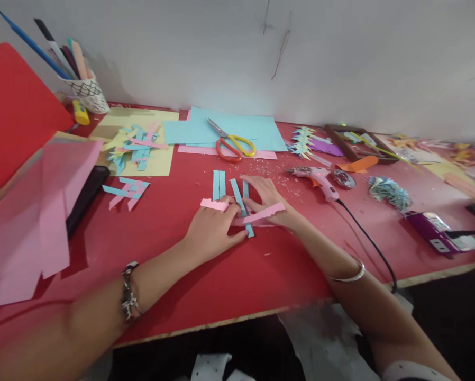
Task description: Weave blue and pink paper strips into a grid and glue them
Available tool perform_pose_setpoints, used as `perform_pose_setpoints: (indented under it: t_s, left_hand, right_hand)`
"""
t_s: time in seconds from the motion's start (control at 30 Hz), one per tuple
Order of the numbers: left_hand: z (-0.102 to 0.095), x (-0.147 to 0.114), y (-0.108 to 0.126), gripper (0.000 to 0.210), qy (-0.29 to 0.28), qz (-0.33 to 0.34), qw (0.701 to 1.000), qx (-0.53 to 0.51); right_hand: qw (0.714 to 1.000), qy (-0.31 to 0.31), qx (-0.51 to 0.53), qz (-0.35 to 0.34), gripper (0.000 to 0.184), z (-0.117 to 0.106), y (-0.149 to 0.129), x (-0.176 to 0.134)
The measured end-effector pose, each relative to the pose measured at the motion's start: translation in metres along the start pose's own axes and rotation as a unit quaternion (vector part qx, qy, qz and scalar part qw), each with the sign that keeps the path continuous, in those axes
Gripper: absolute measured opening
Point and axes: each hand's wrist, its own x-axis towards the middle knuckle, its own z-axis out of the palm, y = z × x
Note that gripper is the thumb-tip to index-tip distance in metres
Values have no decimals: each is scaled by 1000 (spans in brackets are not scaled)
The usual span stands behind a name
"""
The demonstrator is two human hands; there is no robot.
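Note:
My left hand (212, 228) is closed on a pink paper strip (214, 204) at the crossing, its thumb beside the lower end of a slanted light-blue strip (237, 193). My right hand (268, 197) arches beside the crossing, thumb and fingers apart, with nothing visible gripped. A pink strip end (265, 212) slants up in front of its palm. Two upright blue strips (219, 184) stand out above my left fingers. Another blue strip (245, 189) shows between my right thumb and fingers. My fingers hide parts of where the strips cross.
Scissors (231, 144) lie on blue sheets (261, 129) at the back. A pink glue gun (314, 177) with a cable rests to the right. Cut strips (136, 145), a small woven piece (128, 191) and pink sheets (19, 227) are left. A pen cup (89, 94) stands back left.

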Motion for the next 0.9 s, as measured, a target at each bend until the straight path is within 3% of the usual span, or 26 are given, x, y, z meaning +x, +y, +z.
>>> perform_pose_setpoints:
  t_s: [0.13, 0.27, 0.57, 0.77, 0.9]
  left_hand:
    - [-1, 0, 0, 22, -3, 9, 1000, -2]
    - [-1, -1, -1, 21, 0, 24, 1000, -2]
    - [1, -4, -2, 24, 26, 30, 999, 37]
    - [0, -6, -3, 24, 56, 151, 986, 33]
    - [-2, -9, 0, 34, 23, 224, 972, 66]
  right_hand:
    - [997, 35, 65, -3, 33, 2, -4, 2]
    - [994, 33, 104, 16, 5, 1, -10, 2]
    - [996, 26, 69, 49, 9, 4, -14, -1]
    - [996, -3, 88, 29, 4, -2, -16, 0]
    - [994, -18, 104, 10, 9, -6, -11, -3]
